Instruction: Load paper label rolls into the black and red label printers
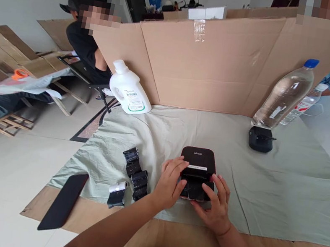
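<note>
Hands are set on either side of a small black printer (197,169), which sits on the pale green cloth (283,191) near the front edge of the table. The left hand (169,186) is laid against the printer's left flank with its fingers curled together over the edge of the open front part; the right hand (217,204) is spread on the right side, fingers slightly apart and resting on the lower lid. Nothing is gripped outright; the body is merely steadied and pressed. Dark rolls (136,173) are left just beside the left hand, and a white-cored roll (117,191) lies nearer the cloth's edge, with a black phone (63,201) farther left. For the step in hand, closing or seating the front lid by the look of it, even pressure from both sides is judged best, so that the lid is not skewed and the paper inside is not pinched.
</note>
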`<state>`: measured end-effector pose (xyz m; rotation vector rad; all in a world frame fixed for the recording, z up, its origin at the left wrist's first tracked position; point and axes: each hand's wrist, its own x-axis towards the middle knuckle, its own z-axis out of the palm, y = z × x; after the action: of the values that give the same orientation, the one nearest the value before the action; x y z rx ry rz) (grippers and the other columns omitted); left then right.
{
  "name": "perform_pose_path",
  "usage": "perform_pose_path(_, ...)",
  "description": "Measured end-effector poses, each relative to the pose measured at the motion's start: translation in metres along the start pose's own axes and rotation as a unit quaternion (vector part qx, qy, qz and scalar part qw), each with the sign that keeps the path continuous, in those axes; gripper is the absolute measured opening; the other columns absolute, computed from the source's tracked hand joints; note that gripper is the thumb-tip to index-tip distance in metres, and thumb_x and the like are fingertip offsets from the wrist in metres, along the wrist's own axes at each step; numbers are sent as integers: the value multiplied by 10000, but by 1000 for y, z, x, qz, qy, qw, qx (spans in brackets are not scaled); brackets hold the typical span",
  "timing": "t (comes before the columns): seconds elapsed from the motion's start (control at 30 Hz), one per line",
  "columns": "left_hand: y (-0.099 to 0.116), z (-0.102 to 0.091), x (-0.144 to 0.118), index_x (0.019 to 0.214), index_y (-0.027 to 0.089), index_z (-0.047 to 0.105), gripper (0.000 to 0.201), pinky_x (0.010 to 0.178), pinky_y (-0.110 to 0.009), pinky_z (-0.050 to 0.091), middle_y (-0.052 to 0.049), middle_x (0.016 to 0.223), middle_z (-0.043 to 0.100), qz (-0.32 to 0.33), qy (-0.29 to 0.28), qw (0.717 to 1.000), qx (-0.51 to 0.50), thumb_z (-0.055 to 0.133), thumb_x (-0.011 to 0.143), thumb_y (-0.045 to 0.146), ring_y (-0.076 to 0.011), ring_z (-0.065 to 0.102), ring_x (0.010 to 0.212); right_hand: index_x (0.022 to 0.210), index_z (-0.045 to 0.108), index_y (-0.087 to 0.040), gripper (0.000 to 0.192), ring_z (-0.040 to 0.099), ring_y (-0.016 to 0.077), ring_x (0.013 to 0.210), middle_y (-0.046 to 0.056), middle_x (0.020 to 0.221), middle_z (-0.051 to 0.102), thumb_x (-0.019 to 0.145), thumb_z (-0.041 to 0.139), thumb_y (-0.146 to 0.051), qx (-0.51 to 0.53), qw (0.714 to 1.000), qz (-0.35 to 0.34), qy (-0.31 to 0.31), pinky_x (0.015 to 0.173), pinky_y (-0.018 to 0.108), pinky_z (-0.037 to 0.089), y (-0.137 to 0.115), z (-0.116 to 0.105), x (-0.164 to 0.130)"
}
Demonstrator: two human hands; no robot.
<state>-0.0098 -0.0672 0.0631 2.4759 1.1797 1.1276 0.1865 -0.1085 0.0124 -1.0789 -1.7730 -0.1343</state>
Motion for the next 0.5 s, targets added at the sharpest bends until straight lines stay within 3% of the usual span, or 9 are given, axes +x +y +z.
perform_pose_path(0.2, 4, 16, -30, 1404, 158, 365, 448, 1067, -484, 287, -180, 1306, 557, -10, 12, 1000, 10, 318, 1000, 346, -292, 419, 1354, 1445, 334, -165, 801, 438, 355, 1334, 174, 1327, 552, 791, 716, -426, 29, 999, -2, -33, 1009, 579, 464, 5, 5, 2)
perform_pose_path(0.5, -2, 29, -32, 1399, 168, 365, 455, 1022, -500, 346, -170, 1238, 594, 9, 74, 997, -5, 354, 956, 271, -303, 487, 1294, 1426, 382, -166, 835, 561, 325, 1182, 138, 1173, 635, 747, 751, -482, -6, 999, 25, -47, 961, 507, 502, 1, -1, 8)
